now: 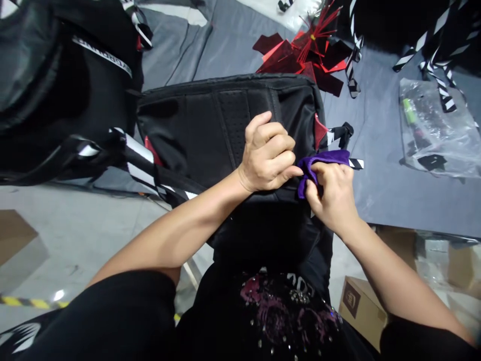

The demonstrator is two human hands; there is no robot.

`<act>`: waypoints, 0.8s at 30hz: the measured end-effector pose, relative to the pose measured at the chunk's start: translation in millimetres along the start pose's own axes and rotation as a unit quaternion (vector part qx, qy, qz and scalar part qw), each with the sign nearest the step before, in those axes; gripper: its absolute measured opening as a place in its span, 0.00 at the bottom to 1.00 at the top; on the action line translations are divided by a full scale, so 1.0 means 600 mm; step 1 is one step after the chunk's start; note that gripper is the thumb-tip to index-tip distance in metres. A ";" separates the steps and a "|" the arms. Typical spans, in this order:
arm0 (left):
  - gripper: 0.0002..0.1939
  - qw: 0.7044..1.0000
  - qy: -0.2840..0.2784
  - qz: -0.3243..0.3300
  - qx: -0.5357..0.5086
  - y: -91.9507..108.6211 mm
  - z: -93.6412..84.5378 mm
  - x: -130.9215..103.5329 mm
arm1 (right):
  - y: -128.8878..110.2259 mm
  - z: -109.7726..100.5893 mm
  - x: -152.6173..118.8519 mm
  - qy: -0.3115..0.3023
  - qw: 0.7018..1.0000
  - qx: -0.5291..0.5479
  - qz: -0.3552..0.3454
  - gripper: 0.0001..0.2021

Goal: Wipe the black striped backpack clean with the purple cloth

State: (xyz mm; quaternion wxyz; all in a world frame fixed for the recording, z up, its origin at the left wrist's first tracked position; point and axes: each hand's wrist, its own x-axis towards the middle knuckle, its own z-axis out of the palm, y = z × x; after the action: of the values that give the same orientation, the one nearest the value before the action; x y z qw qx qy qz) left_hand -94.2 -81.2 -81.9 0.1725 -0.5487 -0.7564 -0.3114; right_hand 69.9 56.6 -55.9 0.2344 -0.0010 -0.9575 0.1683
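A black backpack (pixel 201 120) lies on the table with its padded panel facing up. Over it, my left hand (pixel 268 155) is closed, fingers curled and thumb reaching to the edge of a purple cloth (pixel 330 156); what those fingers hold, if anything, is hidden. The cloth is bunched in my right hand (pixel 334 193), pinched between thumb and fingers at the bag's right end. Close by are a red tab (pixel 319 131) and a black-and-white striped strap (pixel 356 164).
Another black bag (pixel 67 90) stands at the left, its striped strap (pixel 140 163) beside the backpack. Red tags on strings (pixel 306 55) lie behind. A clear plastic bag (pixel 439 130) rests on the grey cloth at right. Cardboard boxes (pixel 363 306) stand below the table.
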 end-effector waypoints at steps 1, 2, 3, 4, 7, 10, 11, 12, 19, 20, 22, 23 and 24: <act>0.34 1.000 0.000 -0.006 -0.001 0.000 0.004 -0.002 | -0.001 0.001 -0.002 0.017 1.000 0.000 0.005 0.09; 0.33 1.000 0.001 -0.011 -0.005 0.000 0.008 -0.004 | -0.003 0.002 -0.002 0.031 0.999 -0.001 0.013 0.09; 0.33 1.000 0.003 -0.015 -0.011 -0.002 0.011 -0.005 | -0.007 0.004 0.001 0.038 0.999 -0.004 0.022 0.09; 0.32 1.000 0.004 -0.019 -0.017 -0.004 0.013 -0.006 | -0.011 0.006 0.004 0.035 0.999 -0.007 0.031 0.09; 0.32 0.999 0.015 -0.030 -0.028 -0.008 0.016 -0.006 | -0.020 0.009 0.019 -0.025 0.999 -0.016 0.045 0.12; 0.31 0.999 0.042 -0.015 -0.022 -0.007 0.016 -0.005 | -0.017 0.004 0.024 -0.081 0.996 -0.030 0.020 0.13; 0.31 0.999 0.049 -0.007 -0.018 -0.006 0.015 -0.004 | -0.014 0.001 0.022 -0.080 0.996 -0.037 0.013 0.13; 0.31 0.999 0.051 -0.002 -0.014 -0.006 0.015 -0.003 | -0.010 -0.002 0.019 -0.071 0.996 -0.043 0.011 0.12; 0.27 0.994 0.106 0.032 0.005 -0.003 0.018 0.000 | -0.012 0.003 0.017 -0.072 0.996 -0.045 0.017 0.15; 0.27 0.993 0.114 0.037 0.008 -0.003 0.017 0.001 | -0.013 0.004 0.017 -0.072 0.996 -0.044 0.015 0.15; 0.25 0.991 0.125 0.053 0.013 -0.001 0.016 0.002 | -0.011 0.003 0.015 -0.055 0.997 -0.046 0.021 0.13; 0.24 0.989 0.136 0.064 0.016 -0.001 0.016 0.002 | -0.010 0.002 0.014 -0.047 0.997 -0.047 0.027 0.13; 0.23 0.986 0.149 0.075 0.016 0.000 0.016 0.003 | -0.010 0.002 0.013 -0.043 0.997 -0.048 0.032 0.14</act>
State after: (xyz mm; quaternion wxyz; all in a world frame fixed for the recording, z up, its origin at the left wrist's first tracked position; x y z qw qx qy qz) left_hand -94.2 -73.9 -88.1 0.3150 -0.5486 -0.6839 -0.3635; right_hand 62.9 51.3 -51.4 0.1876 -0.0362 -0.9731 0.1291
